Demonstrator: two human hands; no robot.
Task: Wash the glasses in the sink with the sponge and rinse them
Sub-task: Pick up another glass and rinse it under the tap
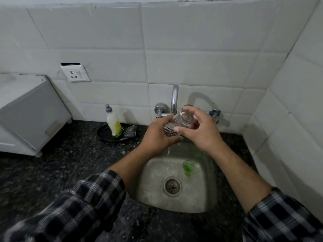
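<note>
Water (pixel 168 151) falls in a thin stream from the curved chrome tap (pixel 174 98) into a small, square stainless-steel sink (pixel 153 189) with rounded corners and a dull, spotted surface. Just under the spout, above the basin, both hands hold a clear glass (pixel 180 120) tilted almost onto its side. The left hand (pixel 157 135) cups the part covered in rows of small raised dimples, with its fingers curled round the far side. The right hand (pixel 201 130) grips the smooth end, fingers arched over the top and thumb laid across the near side. Whether that round end is the mouth or the base I cannot tell.

A small green glass (pixel 188 167), translucent and narrow, stands upright in the basin, behind and to the right of the round, ringed metal drain (pixel 172 186).

The sink is set into a dark, speckled stone counter (pixel 61 172). Left of the tap, a shallow round black tray (pixel 103 136) sits by the wall. It carries a soap bottle (pixel 114 122), pale with a grey cap and yellow-green at the bottom, leaning slightly. Beside the bottle lies a dark, rough-looking sponge (pixel 130 131), wedge-shaped and resting against the tray's rim. A boxy white appliance (pixel 26 110) on short feet fills the left of the counter.

Glossy white rectangular tiles (pixel 192 67) cover the wall, with a white socket (pixel 75 73) set crooked in them. Both forearms wear checked sleeves (pixel 78 206), dark with pale lines, pushed back from the wrists.
</note>
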